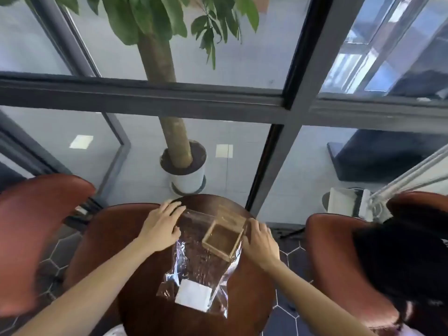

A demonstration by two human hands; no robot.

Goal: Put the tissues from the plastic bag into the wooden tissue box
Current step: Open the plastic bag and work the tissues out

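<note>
A person leans over a small round dark wooden bench (150, 311), both bare forearms reaching in from the near edge. A clear plastic bag (194, 253) lies flat along the middle of the bench, its far end toward the window and its near end toward the person. Inside the near end of the bag sits a white stack of tissues (193, 298), lying flat and visible through the film. The wooden tissue box (223, 238), open at the top and showing an empty brown inside, rests on the far right part of the bag, turned at an angle to the bench edge. The left hand (161, 229) lies palm down on the far left corner of the bag, its fingers (173, 209) straight and slightly spread, pressing the film against the bench. The right hand (260, 241) is just beside the right wall of the box, its fingers curled toward that wall; whether they actually grip the box or only touch it cannot be told from this view. The tissues and the box are well apart, at opposite ends of the bag. Reddish-brown chairs (36, 238) stand around the bench on the left and right. Beyond the bench, behind a dark-framed glass partition (169, 100), a potted tree (179, 151) stands in a white pot on a pale floor. Dark hair (400, 263) hangs into the right side of the view.
</note>
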